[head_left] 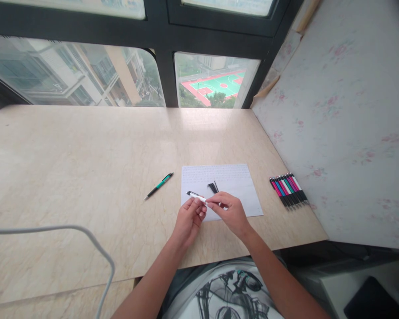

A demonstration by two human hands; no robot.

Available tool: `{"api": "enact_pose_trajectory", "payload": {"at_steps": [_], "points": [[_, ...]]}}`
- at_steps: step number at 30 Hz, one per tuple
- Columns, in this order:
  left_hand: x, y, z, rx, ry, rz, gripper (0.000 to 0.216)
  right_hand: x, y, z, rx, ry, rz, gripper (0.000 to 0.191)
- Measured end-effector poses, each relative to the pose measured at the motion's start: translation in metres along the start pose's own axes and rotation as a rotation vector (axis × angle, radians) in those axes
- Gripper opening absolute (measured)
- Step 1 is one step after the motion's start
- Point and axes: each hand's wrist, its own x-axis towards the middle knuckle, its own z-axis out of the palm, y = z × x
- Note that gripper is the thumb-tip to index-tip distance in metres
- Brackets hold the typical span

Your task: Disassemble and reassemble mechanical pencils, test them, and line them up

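Note:
My left hand [190, 219] and my right hand [228, 211] meet over the near edge of a white sheet of paper [239, 181]. Both pinch a white pen with a black clip end [196, 196], held roughly level just above the paper. The left fingers grip its middle and the right fingertips close on its right end. A small bunch of thin black refills [213, 186] lies on the paper just beyond my hands. A green and black pen [158, 186] lies alone on the table to the left.
Several pens in pink, blue, white and green [288, 190] lie in a row at the table's right edge [295, 230], beside a pale flowered wall. A grey cable [86, 239] loops over the near left. Windows stand behind the beige table.

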Motion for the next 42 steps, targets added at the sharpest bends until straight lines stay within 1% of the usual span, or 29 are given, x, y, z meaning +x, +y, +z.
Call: {"api": "enact_pose_trajectory", "payload": {"at_steps": [7, 14, 18, 22, 25, 27, 31, 34, 37, 42], "points": [[-0.001, -0.002, 0.002, -0.072, -0.023, -0.022, 0.017, -0.002, -0.001, 0.001, -0.042, 0.052, -0.066, 0.008], [-0.001, -0.002, 0.001, -0.088, -0.039, -0.051, 0.016, -0.001, 0.000, 0.001, -0.100, 0.083, -0.084, 0.009], [0.000, -0.001, -0.001, -0.119, -0.015, -0.055, 0.014, 0.001, 0.012, -0.007, -0.221, 0.149, -0.046, 0.010], [0.001, 0.000, -0.002, -0.250, -0.009, -0.113, 0.009, 0.003, 0.029, -0.018, -0.351, 0.196, 0.013, 0.012], [0.001, 0.001, -0.002, -0.352, -0.018, -0.172, 0.005, 0.002, 0.039, -0.022, -0.485, 0.173, 0.055, 0.012], [0.002, 0.002, -0.002, -0.373, -0.015, -0.184, 0.005, 0.000, 0.043, -0.021, -0.603, 0.145, 0.099, 0.014], [0.002, 0.007, -0.003, -0.320, -0.016, -0.140, 0.008, -0.003, 0.042, -0.016, -0.836, 0.104, 0.201, 0.020], [0.001, 0.011, -0.005, -0.302, -0.042, -0.128, 0.013, -0.002, 0.038, -0.012, -0.970, 0.066, 0.258, 0.019], [0.002, 0.014, -0.006, -0.310, -0.045, -0.126, 0.014, 0.001, 0.035, -0.008, -1.055, 0.042, 0.284, 0.012], [0.003, 0.015, -0.007, -0.272, -0.031, -0.105, 0.013, 0.006, 0.036, -0.006, -1.110, 0.024, 0.325, 0.014]]}}
